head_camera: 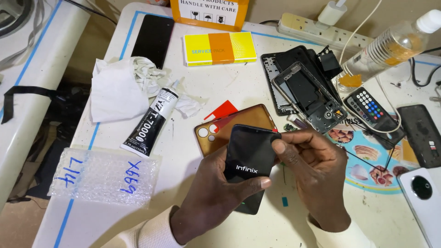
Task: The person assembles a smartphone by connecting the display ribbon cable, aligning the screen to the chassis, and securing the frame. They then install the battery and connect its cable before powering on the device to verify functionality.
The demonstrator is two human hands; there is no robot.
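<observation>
Both hands close on one black smartphone (248, 165) just above the desk (220, 87): left hand (216, 193) cradles its back, thumb across the screen; right hand (314, 177) pinches the top corner. Likely light, rigid, slick and fragile glass, best gripped by the edges

I see both hands gripping a black phone (248, 160): left hand (216, 193) underneath, right hand (317, 170) pinching its top edge.
</observation>
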